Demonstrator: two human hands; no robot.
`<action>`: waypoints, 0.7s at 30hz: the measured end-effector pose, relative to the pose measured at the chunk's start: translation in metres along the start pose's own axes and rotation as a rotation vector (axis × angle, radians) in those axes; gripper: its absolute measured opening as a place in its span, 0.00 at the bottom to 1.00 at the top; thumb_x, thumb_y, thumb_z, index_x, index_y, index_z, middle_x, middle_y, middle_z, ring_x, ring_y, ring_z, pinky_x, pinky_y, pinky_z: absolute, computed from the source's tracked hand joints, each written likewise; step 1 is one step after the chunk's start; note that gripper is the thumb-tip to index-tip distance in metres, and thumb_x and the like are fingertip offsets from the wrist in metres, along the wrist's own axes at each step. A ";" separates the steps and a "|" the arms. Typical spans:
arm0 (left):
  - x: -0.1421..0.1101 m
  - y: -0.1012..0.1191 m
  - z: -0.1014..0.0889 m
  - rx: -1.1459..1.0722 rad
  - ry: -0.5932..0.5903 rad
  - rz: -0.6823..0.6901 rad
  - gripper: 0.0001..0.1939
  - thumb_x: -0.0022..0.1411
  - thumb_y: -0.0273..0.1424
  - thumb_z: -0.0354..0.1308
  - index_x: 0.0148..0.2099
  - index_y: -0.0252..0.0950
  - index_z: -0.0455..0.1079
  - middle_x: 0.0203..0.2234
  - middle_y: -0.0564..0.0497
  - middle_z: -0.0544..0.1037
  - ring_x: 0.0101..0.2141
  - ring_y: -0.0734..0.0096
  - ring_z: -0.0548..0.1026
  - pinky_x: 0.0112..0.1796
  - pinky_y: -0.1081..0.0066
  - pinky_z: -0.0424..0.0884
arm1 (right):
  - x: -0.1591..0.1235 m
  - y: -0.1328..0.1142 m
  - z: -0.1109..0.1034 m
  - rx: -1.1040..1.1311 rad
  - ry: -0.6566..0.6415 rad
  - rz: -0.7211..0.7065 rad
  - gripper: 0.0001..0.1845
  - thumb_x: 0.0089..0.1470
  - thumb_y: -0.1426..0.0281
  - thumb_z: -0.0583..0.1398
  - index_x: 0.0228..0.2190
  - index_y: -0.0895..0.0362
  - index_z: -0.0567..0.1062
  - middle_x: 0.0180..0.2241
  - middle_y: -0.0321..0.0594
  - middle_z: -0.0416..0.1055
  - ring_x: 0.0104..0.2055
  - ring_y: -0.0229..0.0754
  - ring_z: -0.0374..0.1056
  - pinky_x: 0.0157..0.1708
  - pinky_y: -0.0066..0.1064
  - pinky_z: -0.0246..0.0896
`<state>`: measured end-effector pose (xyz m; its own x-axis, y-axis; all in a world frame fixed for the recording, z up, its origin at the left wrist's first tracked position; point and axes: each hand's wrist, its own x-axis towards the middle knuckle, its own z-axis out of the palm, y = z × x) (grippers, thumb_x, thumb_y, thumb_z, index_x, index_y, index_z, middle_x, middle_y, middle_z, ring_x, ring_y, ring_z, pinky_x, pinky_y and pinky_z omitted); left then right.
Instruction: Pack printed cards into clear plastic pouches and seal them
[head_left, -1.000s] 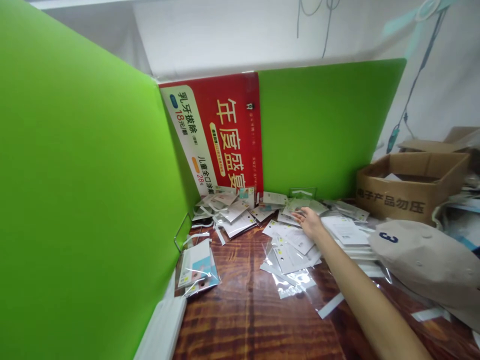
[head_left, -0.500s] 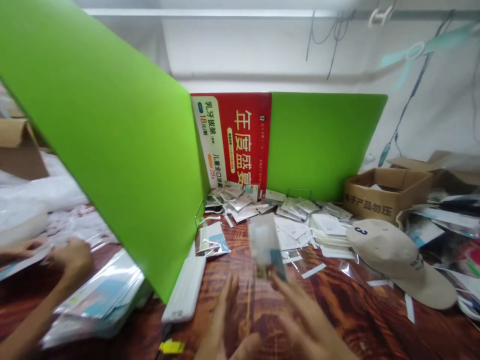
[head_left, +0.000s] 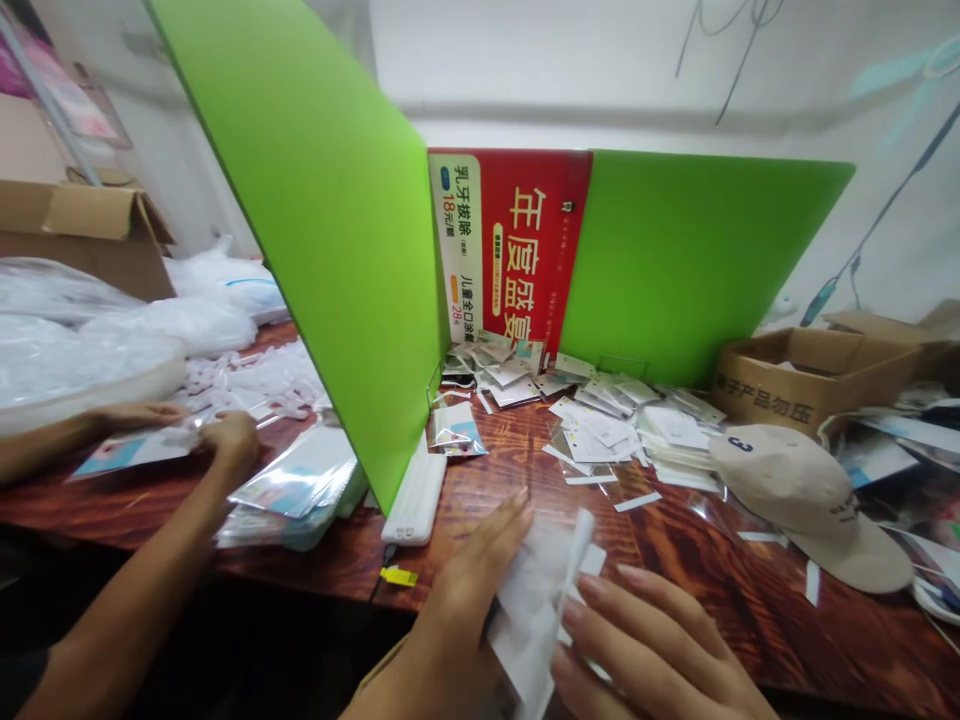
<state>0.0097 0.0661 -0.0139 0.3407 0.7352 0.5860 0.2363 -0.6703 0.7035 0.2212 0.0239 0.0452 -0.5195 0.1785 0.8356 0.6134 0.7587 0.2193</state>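
Note:
A small white plastic packet (head_left: 534, 590) is between my two hands at the bottom centre, tilted, with a raised strip along its right edge. My left hand (head_left: 466, 595) grips its left side, its thumb hidden. My right hand (head_left: 652, 640) lies over the right edge, its fingers pressed at the raised strip. Beyond my hands, a clear packet with a blue and white card (head_left: 456, 428) lies by the corner of the green panels. Loose packets and cards (head_left: 517, 375) are heaped behind it, and a neat stack of white cards (head_left: 679, 440) sits to the right.
Green panels (head_left: 697, 260) stand behind and to the left. A white power bank (head_left: 416, 500) lies at the left panel's foot. A beige cap (head_left: 795, 490) and cardboard box (head_left: 814, 375) are at right. Beyond the left panel, another person's hands (head_left: 229, 440) hold a packet near stacked bags (head_left: 300, 480).
The packet has come down toward me from above the table and is now between both hands. My view has shifted left, showing more of the other person's area.

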 end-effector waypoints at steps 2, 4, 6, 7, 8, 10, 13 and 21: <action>-0.003 -0.003 -0.006 0.178 -0.011 0.141 0.36 0.60 0.21 0.51 0.70 0.41 0.53 0.67 0.45 0.61 0.65 0.58 0.60 0.63 0.55 0.59 | 0.003 -0.001 0.007 0.051 -0.051 -0.034 0.18 0.70 0.70 0.49 0.43 0.50 0.80 0.45 0.30 0.80 0.57 0.36 0.69 0.67 0.34 0.48; -0.005 0.000 -0.010 0.373 0.004 0.223 0.37 0.61 0.19 0.48 0.71 0.37 0.49 0.67 0.42 0.60 0.66 0.60 0.58 0.64 0.56 0.58 | 0.004 0.001 0.012 0.078 -0.086 -0.067 0.20 0.71 0.67 0.48 0.44 0.52 0.79 0.47 0.30 0.79 0.59 0.36 0.67 0.67 0.35 0.45; -0.006 0.005 -0.015 0.482 0.008 0.221 0.36 0.61 0.18 0.47 0.70 0.36 0.49 0.66 0.41 0.63 0.65 0.61 0.59 0.64 0.57 0.58 | 0.005 0.005 0.012 0.069 -0.102 -0.074 0.19 0.71 0.66 0.48 0.44 0.52 0.79 0.48 0.31 0.78 0.61 0.39 0.64 0.67 0.36 0.44; -0.006 0.007 -0.017 0.520 0.009 0.213 0.36 0.61 0.19 0.47 0.70 0.35 0.49 0.65 0.41 0.63 0.65 0.61 0.59 0.63 0.57 0.59 | 0.006 0.007 0.010 0.055 -0.124 -0.078 0.18 0.70 0.66 0.50 0.45 0.52 0.79 0.49 0.31 0.78 0.62 0.40 0.63 0.67 0.37 0.45; -0.006 0.009 -0.019 0.549 0.011 0.204 0.36 0.60 0.19 0.47 0.70 0.34 0.50 0.65 0.40 0.64 0.65 0.61 0.59 0.63 0.58 0.59 | 0.008 0.009 0.007 0.041 -0.163 -0.089 0.16 0.70 0.66 0.51 0.47 0.51 0.78 0.50 0.32 0.78 0.62 0.42 0.62 0.66 0.37 0.46; -0.006 0.013 -0.021 0.596 0.024 0.190 0.37 0.58 0.18 0.47 0.70 0.33 0.51 0.64 0.40 0.64 0.65 0.61 0.59 0.63 0.57 0.60 | 0.013 0.013 0.001 0.017 -0.257 -0.126 0.15 0.68 0.65 0.53 0.49 0.51 0.77 0.52 0.35 0.76 0.62 0.45 0.62 0.65 0.38 0.47; -0.005 0.018 -0.023 0.667 0.030 0.205 0.37 0.55 0.17 0.47 0.68 0.30 0.53 0.63 0.39 0.66 0.65 0.60 0.58 0.62 0.56 0.61 | 0.020 0.019 -0.007 0.031 -0.308 -0.166 0.17 0.69 0.64 0.52 0.50 0.53 0.76 0.54 0.38 0.74 0.61 0.48 0.63 0.62 0.38 0.51; -0.002 0.047 -0.031 0.848 -0.003 0.328 0.28 0.59 0.17 0.44 0.62 0.25 0.62 0.57 0.36 0.74 0.61 0.55 0.67 0.56 0.56 0.70 | 0.010 0.007 0.011 0.224 -0.246 -0.051 0.15 0.69 0.70 0.50 0.46 0.53 0.76 0.42 0.37 0.81 0.53 0.41 0.71 0.57 0.35 0.60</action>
<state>-0.0077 0.0367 0.0304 0.5111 0.4947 0.7029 0.7172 -0.6962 -0.0314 0.2138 0.0378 0.0494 -0.6910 0.2621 0.6736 0.4513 0.8844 0.1188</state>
